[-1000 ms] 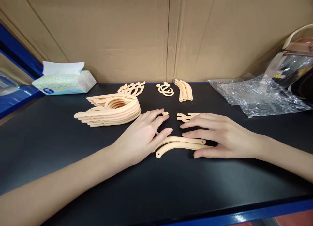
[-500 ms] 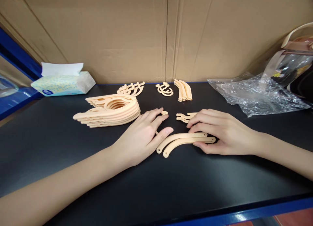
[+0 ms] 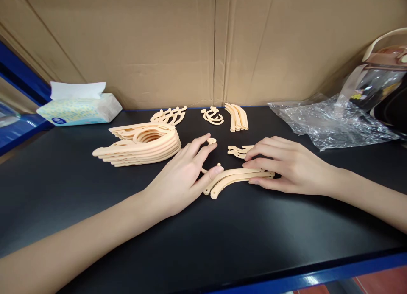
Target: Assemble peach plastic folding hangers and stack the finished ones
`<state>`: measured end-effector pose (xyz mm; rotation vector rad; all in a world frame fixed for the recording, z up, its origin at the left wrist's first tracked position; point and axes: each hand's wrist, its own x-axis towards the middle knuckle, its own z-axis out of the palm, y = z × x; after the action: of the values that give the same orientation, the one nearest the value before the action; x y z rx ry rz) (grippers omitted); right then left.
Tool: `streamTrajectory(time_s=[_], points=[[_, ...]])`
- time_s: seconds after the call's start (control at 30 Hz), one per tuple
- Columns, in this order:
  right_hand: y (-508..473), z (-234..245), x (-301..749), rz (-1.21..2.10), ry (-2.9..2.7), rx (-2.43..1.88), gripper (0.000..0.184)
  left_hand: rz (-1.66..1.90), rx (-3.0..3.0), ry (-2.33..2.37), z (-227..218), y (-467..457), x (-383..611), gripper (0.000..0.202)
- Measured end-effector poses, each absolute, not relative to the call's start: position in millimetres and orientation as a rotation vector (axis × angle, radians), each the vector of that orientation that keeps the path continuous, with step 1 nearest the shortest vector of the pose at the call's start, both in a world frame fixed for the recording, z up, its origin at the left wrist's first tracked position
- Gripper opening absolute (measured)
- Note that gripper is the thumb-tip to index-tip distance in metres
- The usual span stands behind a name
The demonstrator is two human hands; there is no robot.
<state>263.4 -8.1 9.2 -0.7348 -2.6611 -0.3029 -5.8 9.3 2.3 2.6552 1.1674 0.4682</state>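
Two curved beige plastic strips (image 3: 237,176) with holed ends lie side by side on the black tabletop (image 3: 203,243). My right hand (image 3: 282,164) is closed around their right end, thumb at the near edge and fingers on the far side. Just beyond its fingertips lie small wavy beige pieces (image 3: 238,151), partly hidden by the hand. My left hand (image 3: 190,171) rests with spread fingers over a small curved beige piece (image 3: 212,140), which is mostly covered. Its thumb reaches close to the strips' left ends.
A stack of beige plastic frames (image 3: 143,147) sits left of my left hand. Along the back lie hook-shaped pieces (image 3: 170,115), curved pieces (image 3: 212,116) and a bundle of strips (image 3: 237,117). Around them are a tissue pack (image 3: 79,107), a clear plastic bag (image 3: 337,122) and a bottle (image 3: 378,82).
The two strips have shifted away from me and now lie closer together, with my right hand moving along. My left fingers and the small curved piece have moved slightly farther away.
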Motion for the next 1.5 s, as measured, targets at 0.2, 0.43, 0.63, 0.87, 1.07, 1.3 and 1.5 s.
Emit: streamTrajectory(time_s=[0.2, 0.43, 0.63, 0.87, 1.07, 1.3, 1.5], points=[[-7.8, 9.9, 264.3, -0.294, -2.648, -0.725, 0.025, 0.728, 2.667, 1.075, 2.6, 7.3, -5.2, 0.046], [-6.1, 8.3, 266.9, -0.335, -2.66, -0.728, 0.023, 0.877, 2.705, 0.88, 5.2, 5.6, -5.6, 0.039], [-6.2, 8.8, 267.5, -0.371, -2.648, -0.717, 0.02, 0.889, 2.707, 0.815, 5.1, 4.8, -4.6, 0.041], [-6.6, 9.2, 266.2, -0.382, -2.637, -0.717, 0.018, 0.923, 2.711, 0.727, 5.7, 4.4, -4.3, 0.043], [-8.0, 9.0, 266.1, -0.37, -2.619, -0.726, 0.021, 0.979, 2.779, 0.631, 6.5, 3.0, -5.4, 0.05], [-14.0, 8.8, 261.8, -0.407, -2.622, -0.676, 0.033, 0.85, 2.871, 0.425, 8.3, -3.3, -5.0, 0.064], [-17.4, 9.1, 259.0, -0.372, -2.636, -0.642, 0.027, 0.692, 2.958, 0.21, 13.5, -8.9, -3.7, 0.052]])
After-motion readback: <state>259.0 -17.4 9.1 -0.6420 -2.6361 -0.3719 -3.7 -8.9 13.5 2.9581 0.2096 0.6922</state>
